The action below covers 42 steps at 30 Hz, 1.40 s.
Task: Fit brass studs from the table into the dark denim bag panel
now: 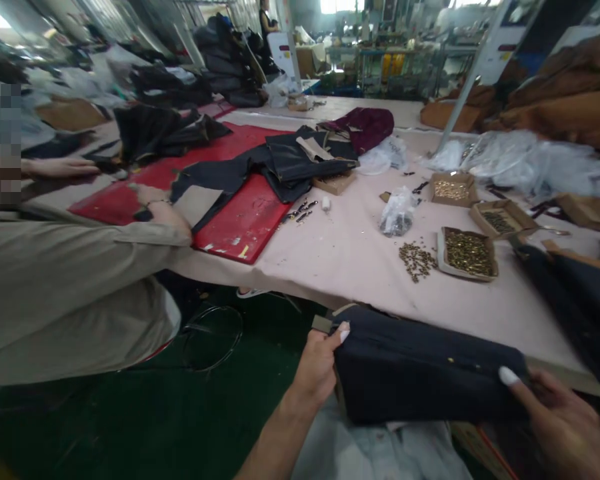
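A dark navy, leather-like panel is held up between my hands at the table's front edge, above my lap. My left hand pinches its left end, near a small olive tab. At the right end my right hand grips it, thumb on top and fingers behind. Two tiny gold-coloured studs show on the panel's face. Beyond it, a box of brass-coloured pieces stands beside a loose pile of small studs.
More open boxes and a plastic bag stand on the pale tabletop. Dark pieces lie over a red board, where a co-worker's arm reaches in from the left. A metal pole rises at the back right.
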{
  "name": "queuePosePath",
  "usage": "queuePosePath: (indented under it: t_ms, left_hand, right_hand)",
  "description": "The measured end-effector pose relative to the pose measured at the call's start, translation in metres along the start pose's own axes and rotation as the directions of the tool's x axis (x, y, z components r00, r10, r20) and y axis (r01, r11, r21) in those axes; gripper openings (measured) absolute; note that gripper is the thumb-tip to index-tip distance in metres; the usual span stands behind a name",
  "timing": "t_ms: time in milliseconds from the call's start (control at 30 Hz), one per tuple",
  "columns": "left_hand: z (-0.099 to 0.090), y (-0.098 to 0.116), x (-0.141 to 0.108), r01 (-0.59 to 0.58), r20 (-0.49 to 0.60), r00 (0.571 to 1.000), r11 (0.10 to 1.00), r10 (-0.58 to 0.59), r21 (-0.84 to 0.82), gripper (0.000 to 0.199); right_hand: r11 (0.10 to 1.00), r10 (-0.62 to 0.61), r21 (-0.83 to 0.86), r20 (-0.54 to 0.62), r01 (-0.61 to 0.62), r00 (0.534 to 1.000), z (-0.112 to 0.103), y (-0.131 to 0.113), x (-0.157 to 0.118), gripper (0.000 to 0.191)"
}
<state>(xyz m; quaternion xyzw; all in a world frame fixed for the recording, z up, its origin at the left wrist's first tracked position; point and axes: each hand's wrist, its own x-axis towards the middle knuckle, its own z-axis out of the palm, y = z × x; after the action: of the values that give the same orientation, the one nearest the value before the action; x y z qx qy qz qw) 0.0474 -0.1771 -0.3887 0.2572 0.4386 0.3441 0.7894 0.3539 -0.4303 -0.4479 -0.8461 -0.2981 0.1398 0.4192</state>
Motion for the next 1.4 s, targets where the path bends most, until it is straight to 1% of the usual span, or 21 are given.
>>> queuePosePath:
  t_ms: [67,100,133,167,233,300,367,433,500,567,633,700,767,833,900,967,1067,1133,1233,1300,1400]
  left_hand:
    - [-0.007,-0.012,0.014,0.007,0.030,1.000,0.999,-0.008,0.032,0.042]
    - [-0.009,-0.016,0.019,0.011,0.050,0.999,0.999,-0.013,0.040,0.040]
    - [-0.010,-0.018,0.022,0.012,0.068,0.998,0.999,-0.015,0.045,0.038]
    - [-0.010,-0.019,0.023,0.012,0.080,0.997,0.999,-0.016,0.048,0.038]
    - [-0.008,-0.015,0.024,0.017,0.083,0.996,0.999,-0.021,0.049,0.041]
    - [-0.005,-0.009,0.022,0.030,0.066,0.997,0.998,-0.033,0.052,0.044]
    - [-0.004,-0.003,0.019,0.046,0.041,0.998,0.997,-0.049,0.061,0.045]
    - [-0.006,0.002,0.017,0.075,0.023,0.997,0.995,-0.076,0.066,0.046]
    - [-0.010,0.004,0.016,0.106,0.002,0.994,0.993,-0.106,0.061,0.048]
    - [-0.014,0.003,0.016,0.121,-0.020,0.993,0.992,-0.120,0.046,0.047]
    - [-0.017,0.001,0.017,0.114,-0.052,0.992,0.993,-0.113,0.018,0.042]
    - [-0.017,-0.003,0.020,0.095,-0.124,0.988,0.995,-0.096,-0.011,0.038]
    - [-0.015,-0.004,0.024,0.076,-0.198,0.977,0.997,-0.079,-0.021,0.040]
    - [-0.012,-0.004,0.026,0.078,-0.212,0.974,0.997,-0.081,-0.020,0.044]
    - [-0.007,0.000,0.027,0.101,-0.189,0.977,0.995,-0.102,-0.017,0.047]
    - [-0.004,0.003,0.027,0.123,-0.169,0.978,0.992,-0.124,-0.021,0.047]
    - [-0.002,0.004,0.026,0.139,-0.139,0.980,0.990,-0.141,-0.022,0.049]
    - [-0.003,0.002,0.026,0.141,-0.138,0.980,0.990,-0.142,-0.015,0.049]
    - [-0.006,-0.002,0.027,0.140,-0.166,0.976,0.990,-0.139,-0.006,0.047]
    - [-0.008,-0.003,0.028,0.140,-0.193,0.972,0.990,-0.137,0.004,0.045]
    - [-0.008,-0.003,0.028,0.150,-0.195,0.970,0.989,-0.146,0.009,0.044]
  right_hand:
    - [0.980,-0.042,-0.195,-0.069,0.028,0.997,0.009,0.001,0.016,0.040]
    - [0.962,-0.092,-0.264,-0.089,0.066,0.992,0.015,-0.002,0.025,0.040]
    - [0.950,-0.148,-0.288,-0.086,0.117,0.985,0.022,-0.006,0.035,0.041]
    - [0.944,-0.205,-0.275,-0.062,0.181,0.977,0.031,-0.013,0.045,0.040]
    - [0.936,-0.317,-0.146,0.047,0.321,0.947,0.053,-0.029,0.069,0.032]
    - [0.883,-0.449,-0.077,0.157,0.464,0.880,0.080,-0.044,0.096,0.024]
    - [0.845,-0.505,-0.079,0.207,0.528,0.838,0.107,-0.053,0.124,0.021]
    - [0.825,-0.520,-0.108,0.236,0.554,0.821,0.130,-0.056,0.148,0.020]
    - [0.803,-0.531,-0.149,0.263,0.577,0.806,0.146,-0.055,0.167,0.018]
    - [0.775,-0.544,-0.185,0.292,0.604,0.787,0.154,-0.054,0.178,0.018]
    - [0.745,-0.560,-0.203,0.326,0.635,0.762,0.157,-0.055,0.184,0.019]
    - [0.715,-0.576,-0.204,0.369,0.668,0.729,0.155,-0.057,0.186,0.020]
    - [0.687,-0.590,-0.190,0.417,0.701,0.691,0.151,-0.061,0.186,0.020]
    - [0.665,-0.599,-0.174,0.455,0.726,0.659,0.147,-0.064,0.185,0.020]
    - [0.655,-0.604,-0.162,0.474,0.738,0.640,0.144,-0.065,0.183,0.022]
    - [0.655,-0.606,-0.157,0.473,0.739,0.639,0.143,-0.065,0.180,0.023]
    - [0.675,-0.602,-0.156,0.448,0.721,0.661,0.144,-0.062,0.173,0.025]
    - [0.699,-0.592,-0.156,0.421,0.698,0.687,0.146,-0.059,0.168,0.024]
    - [0.742,-0.570,-0.145,0.378,0.655,0.730,0.147,-0.054,0.163,0.023]
    - [0.774,-0.548,-0.131,0.348,0.619,0.760,0.145,-0.051,0.162,0.020]
    - [0.824,-0.501,-0.124,0.293,0.552,0.814,0.139,-0.046,0.163,0.017]
